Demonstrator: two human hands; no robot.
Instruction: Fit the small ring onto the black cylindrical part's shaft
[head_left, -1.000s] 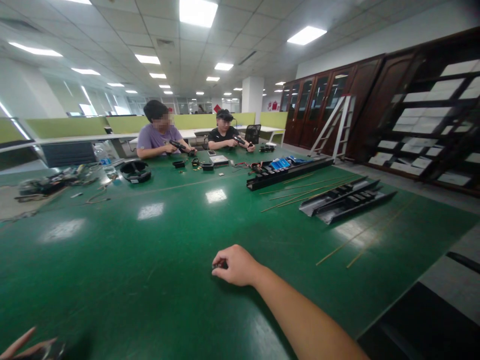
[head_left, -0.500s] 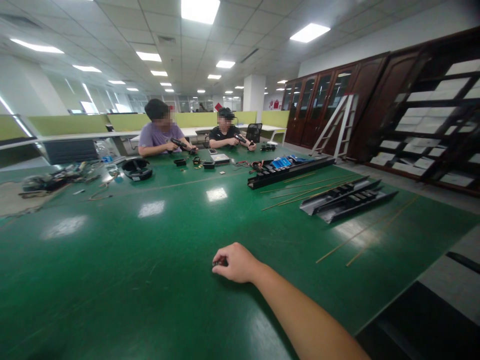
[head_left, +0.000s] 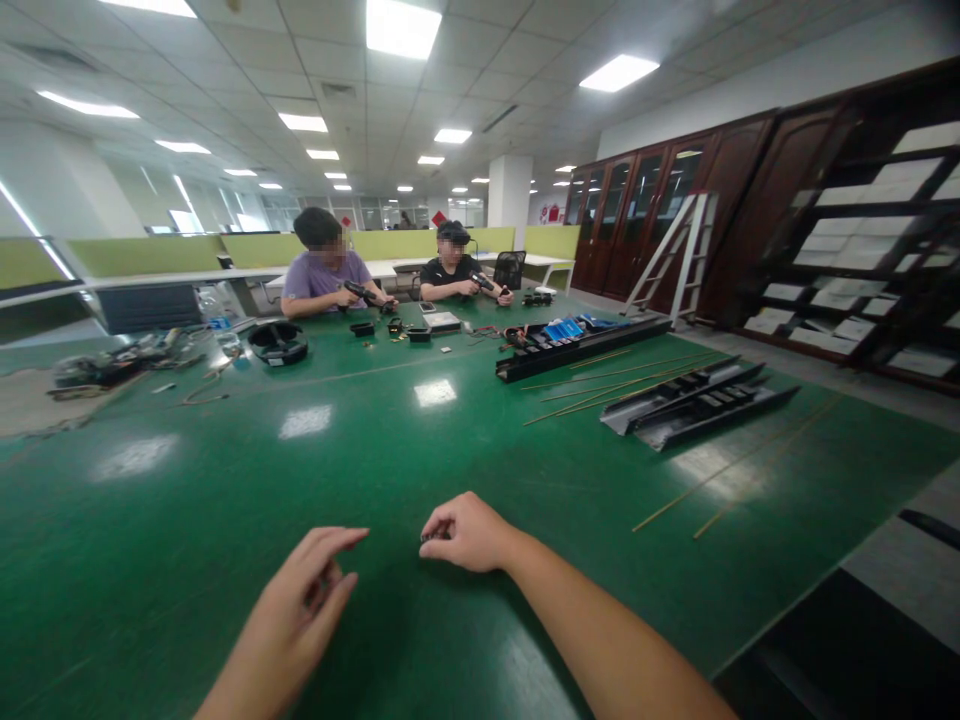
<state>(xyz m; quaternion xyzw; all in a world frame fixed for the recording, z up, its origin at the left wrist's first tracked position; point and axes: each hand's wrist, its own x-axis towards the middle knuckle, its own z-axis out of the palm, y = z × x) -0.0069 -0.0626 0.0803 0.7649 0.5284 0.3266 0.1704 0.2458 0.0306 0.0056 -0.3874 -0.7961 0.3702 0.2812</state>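
Note:
My right hand point(head_left: 471, 535) is closed low over the green tabletop point(head_left: 225, 520), its fingers curled round a small dark object point(head_left: 424, 540). Only a sliver of that object shows at the fingertips, so its kind cannot be made out. To its left, my left hand point(head_left: 304, 590) is raised above the table with thumb and forefinger apart and nothing between them. A gap separates the two hands.
Dark metal channels point(head_left: 697, 405) and thin rods point(head_left: 675, 495) lie to the right. A black headset point(head_left: 277, 343) rests at the back left, near tangled cables point(head_left: 105, 365). Two people point(head_left: 326, 270) sit across the table holding dark tools. A stepladder point(head_left: 690, 255) stands behind.
My left hand has come into view from below, fingers apart. My right hand has stayed nearly in place, still closed on the small dark object.

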